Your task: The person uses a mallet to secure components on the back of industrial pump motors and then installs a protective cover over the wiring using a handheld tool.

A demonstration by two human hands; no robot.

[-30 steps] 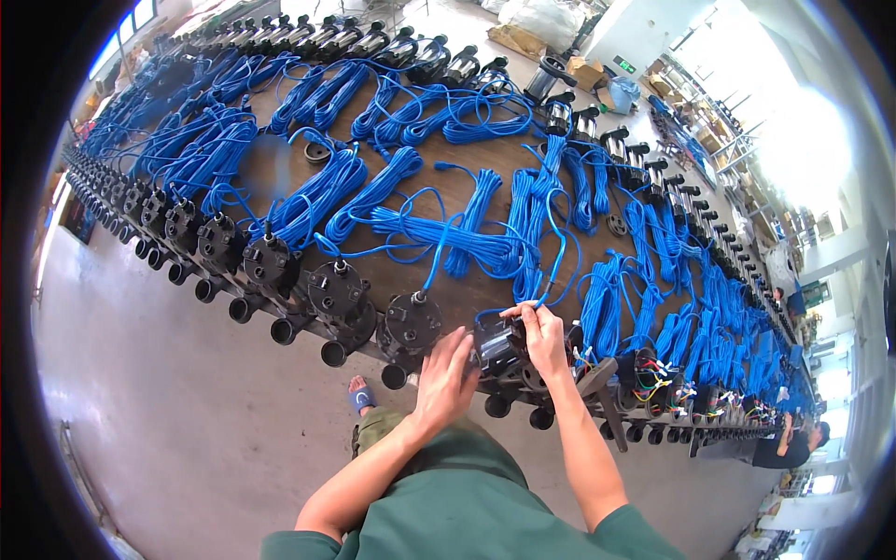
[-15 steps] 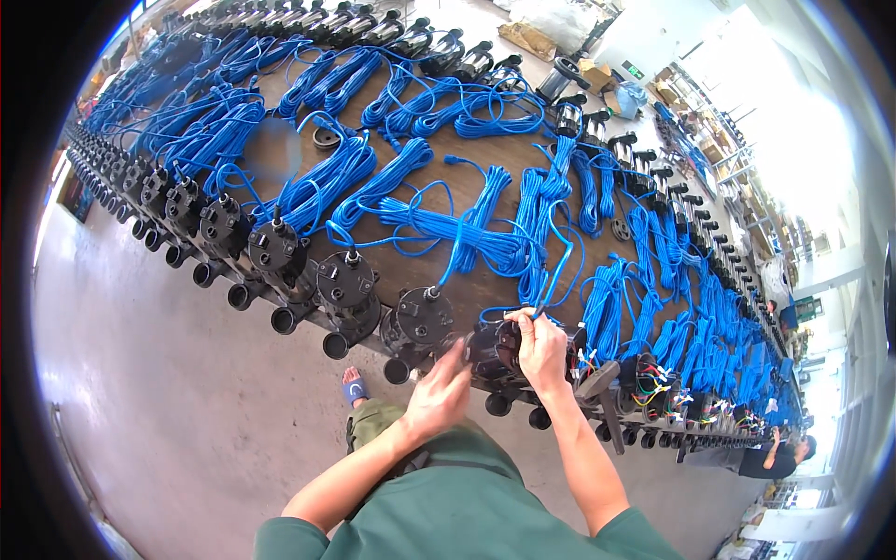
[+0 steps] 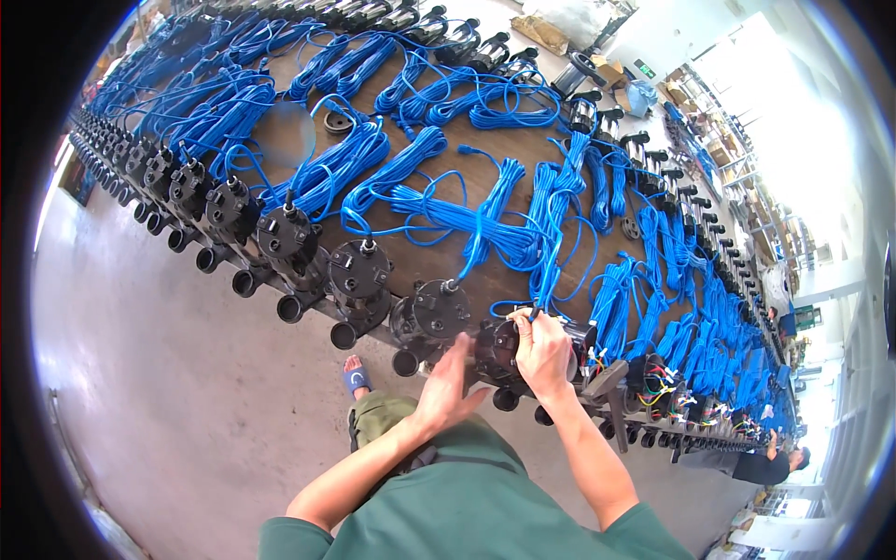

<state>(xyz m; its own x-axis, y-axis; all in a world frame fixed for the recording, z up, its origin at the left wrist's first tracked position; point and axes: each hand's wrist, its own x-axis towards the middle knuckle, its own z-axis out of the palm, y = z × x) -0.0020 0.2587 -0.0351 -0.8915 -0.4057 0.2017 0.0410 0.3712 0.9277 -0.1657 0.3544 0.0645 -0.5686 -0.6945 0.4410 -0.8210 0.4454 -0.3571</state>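
Observation:
In front of me a black pump [image 3: 497, 355] with a round, ribbed head lies at the table's near edge. My right hand [image 3: 546, 355] is closed in a pinch beside its top, around the end of a blue cable [image 3: 549, 280] where small pale wires show. Hidden by the fingers is the exact spot where cable meets pump. My left hand [image 3: 444, 390] is at the pump's left side, fingers stretched and thumb apart, with nothing in it; whether the fingertips touch the housing I cannot tell. Left of it stands another black pump [image 3: 439, 313] with a cable fitted in its top.
Coiled blue cables [image 3: 495, 229] cover much of the brown table [image 3: 425, 266]. Black pumps line both long edges, their round outlets jutting out on my side. To the right, open pump tops [image 3: 653, 373] show coloured wires beside a stool-like wooden piece [image 3: 607, 381]. A person [image 3: 770, 464] works farther right.
My left hand has spread its thumb away from the fingers at the pump's side. The right hand keeps its pinch. The whole view has shifted slightly.

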